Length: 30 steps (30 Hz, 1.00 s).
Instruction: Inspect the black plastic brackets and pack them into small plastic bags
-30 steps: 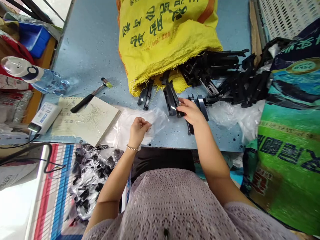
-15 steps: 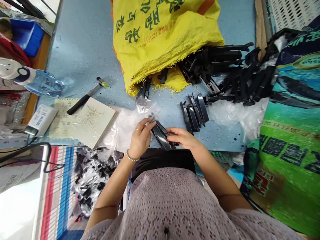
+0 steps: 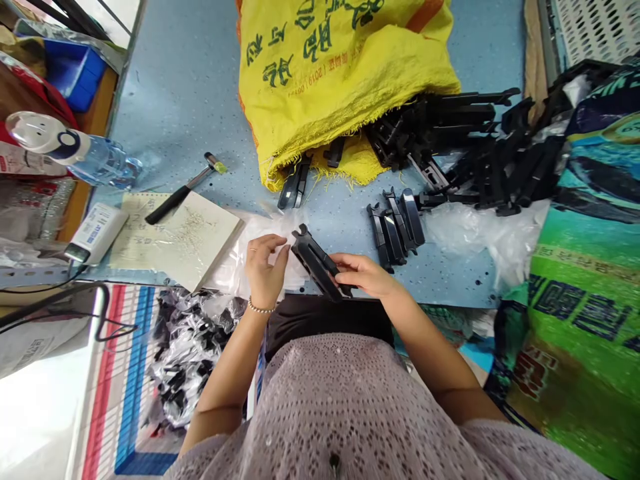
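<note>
Black plastic part (image 3: 316, 263): right hand (image 3: 365, 275) alone pinched it!
Left hand (image 3: 267, 270), nine o'clock, had let go, fingers half-open, seemingly free.

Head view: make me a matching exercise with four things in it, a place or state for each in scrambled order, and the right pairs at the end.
Things
1. Black part at the picture's centre
2. Hammer
3. Yellow sack
4. Green sack

Places and states
A. At the far right edge of the picture
B. Lying with its handle partly over the notepad
C. Frayed mouth, with a heap of black pieces at it
D. Held in the right grip

Right pairs: 1-D, 2-B, 3-C, 4-A
</note>
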Tool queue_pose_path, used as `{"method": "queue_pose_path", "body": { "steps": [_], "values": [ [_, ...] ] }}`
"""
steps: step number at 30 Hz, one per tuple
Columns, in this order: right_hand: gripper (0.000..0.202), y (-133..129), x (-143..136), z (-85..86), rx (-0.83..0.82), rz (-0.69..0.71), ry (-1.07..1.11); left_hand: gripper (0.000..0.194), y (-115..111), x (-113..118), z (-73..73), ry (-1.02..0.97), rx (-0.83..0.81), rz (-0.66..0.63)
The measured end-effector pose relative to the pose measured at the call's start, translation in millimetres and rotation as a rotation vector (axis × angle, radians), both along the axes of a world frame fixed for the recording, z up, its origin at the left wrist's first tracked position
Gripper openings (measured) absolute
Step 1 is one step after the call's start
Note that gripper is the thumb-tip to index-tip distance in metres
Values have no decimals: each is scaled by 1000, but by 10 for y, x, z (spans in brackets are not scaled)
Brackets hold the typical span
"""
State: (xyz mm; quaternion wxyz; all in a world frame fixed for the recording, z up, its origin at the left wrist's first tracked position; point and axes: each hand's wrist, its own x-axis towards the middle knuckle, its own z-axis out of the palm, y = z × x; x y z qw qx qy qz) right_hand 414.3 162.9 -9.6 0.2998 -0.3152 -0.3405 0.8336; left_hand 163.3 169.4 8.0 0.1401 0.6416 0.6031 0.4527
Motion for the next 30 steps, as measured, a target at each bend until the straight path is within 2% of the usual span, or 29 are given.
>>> {"method": "queue_pose_path", "body": {
  "steps": [2, 4, 9, 11, 14, 16, 19, 22, 24, 26, 28, 30],
  "values": [
    [46, 33, 37, 5, 26, 11, 41, 7, 29, -55, -12, -99, -26, 11],
    [47, 89, 31, 15, 75, 11, 103, 12, 42, -92, -12, -136, -44, -26],
    [45, 262, -102, 121, 216, 90, 81, 30, 23, -78, 64, -64, -71, -208],
    [42, 297, -115, 177, 235, 100, 45, 34, 20, -81, 89, -11, -64, -231],
    [33, 278, -30, 266, 314, 9, -106, 38, 33, -120, 101, 81, -59, -169],
    [34, 230, 65, 332, 399, -23, -245, 43, 51, -140, 91, 140, -51, -154],
    [39, 148, 172, 434, 536, 1, -392, 59, 71, -120, 56, 257, -7, -218],
    [37, 97, 163, 488, 594, -76, -503, 69, 41, -41, 6, 356, 41, -263],
    [34, 86, 80, 471, 547, -184, -567, 71, -27, 44, -22, 355, 55, -329],
    [35, 83, -55, 412, 402, -339, -554, 75, -121, 147, -39, 332, 62, -464],
    [44, 75, -213, 332, 202, -487, -433, 81, -206, 247, -43, 306, 77, -576],
    [49, 51, -359, 265, 47, -549, -284, 85, -249, 317, -36, 265, 77, -625]
  ]
}}
